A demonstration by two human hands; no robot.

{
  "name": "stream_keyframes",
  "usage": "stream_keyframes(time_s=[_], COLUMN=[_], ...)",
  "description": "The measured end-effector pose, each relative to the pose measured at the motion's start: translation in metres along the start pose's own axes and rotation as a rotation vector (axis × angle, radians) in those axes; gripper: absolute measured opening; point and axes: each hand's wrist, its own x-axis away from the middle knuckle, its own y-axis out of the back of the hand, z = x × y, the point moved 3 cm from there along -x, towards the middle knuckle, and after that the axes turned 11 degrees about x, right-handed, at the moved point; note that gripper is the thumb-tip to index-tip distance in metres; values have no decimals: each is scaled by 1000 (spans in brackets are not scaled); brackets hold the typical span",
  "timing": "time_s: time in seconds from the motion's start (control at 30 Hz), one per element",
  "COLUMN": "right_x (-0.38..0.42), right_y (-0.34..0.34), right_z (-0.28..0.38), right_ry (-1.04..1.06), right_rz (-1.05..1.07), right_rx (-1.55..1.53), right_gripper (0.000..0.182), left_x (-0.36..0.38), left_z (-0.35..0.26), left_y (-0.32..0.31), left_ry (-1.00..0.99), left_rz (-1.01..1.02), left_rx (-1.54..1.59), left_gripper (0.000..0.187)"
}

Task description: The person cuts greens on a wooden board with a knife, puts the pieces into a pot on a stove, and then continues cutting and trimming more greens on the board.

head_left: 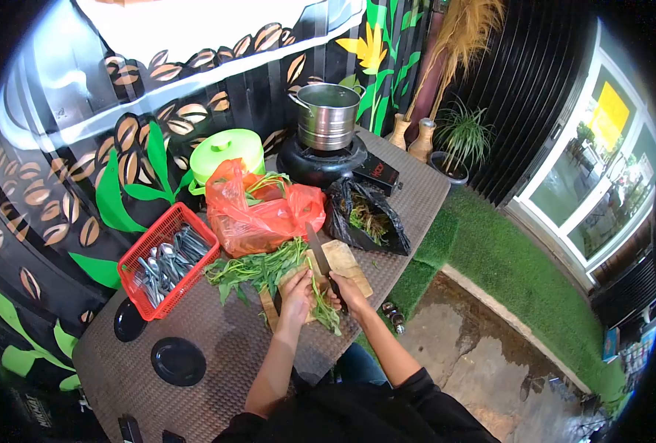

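My right hand [350, 292] is closed around the handle of a knife [318, 249], its blade pointing away from me over the wooden cutting board [348, 264]. Close beside it, my left hand [296, 297] grips a bunch of leafy green stems [323, 304] that hang over the near edge of the board. More leafy greens [258, 270] lie in a heap to the left of the board. Just behind the heap stands a red plastic bag [258, 218] with greens showing at its top. A black plastic bag [369, 219] with plant scraps inside sits behind the board.
A red basket [211, 247] of spoons and forks stands left on the woven table [250, 369], near two black plates [178, 361]. At the back are a lidded green container [227, 150] and a steel pot [329, 118] on a portable stove [376, 171].
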Motion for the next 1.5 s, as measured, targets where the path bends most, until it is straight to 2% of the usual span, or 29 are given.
stream_keyframes(time_s=[0.03,0.17,0.2,0.27,0.4,0.47,0.6,0.7,0.8,0.87,0.97,1.07,1.1,1.17,1.2,1.27,1.37,1.5], right_x=[3,9,7,-1,-6,-3,11,16,14,12,13,12,10,6,8,11,15,15], right_y=[-2,-7,-5,1,11,15,14,10,10,10,10,10,13,13,13,14,14,10], right_z=[1,15,12,7,7,18,33,31,28,24,23,17,16,9,10,10,14,15], right_ry=[-137,-140,-140,-48,10,237,351,450,403,322,301,278,281,146,145,48,24,110], right_rz=[78,72,71,82,19,-153,-282,-221,-174,-103,-62,-90,-88,196,199,206,271,322], right_rx=[-10,29,29,180,254,423,375,465,420,276,249,314,317,2,3,-30,-7,-29], right_gripper=[34,30,30,24,22,21,25,28,27,25,20,18,18,16,16,15,15,18], left_x=[7,2,1,-1,0,-4,-13,-17,-14,-10,-8,2,-1,-6,-4,0,-5,-19], left_z=[-10,-28,-30,-30,-33,-32,-28,-20,-22,-24,-26,-28,-28,-30,-32,-38,-33,-21], left_y=[-9,-12,-14,-19,-31,-31,-29,-23,-26,-28,-28,-40,-39,-35,-38,-46,-44,-27], left_ry=[-37,-184,-183,-157,-149,-179,-275,-223,-202,-137,-33,-29,-33,-81,-83,-156,-214,-277], left_rz=[29,7,7,48,91,110,111,115,103,96,199,215,217,266,264,320,418,364], left_rx=[-113,-439,-438,-409,-412,-429,-472,-324,-362,-383,-359,-399,-397,-520,-519,-745,-819,-784], left_gripper=[25,30,30,28,24,24,25,25,24,21,21,26,26,28,28,22,18,19])
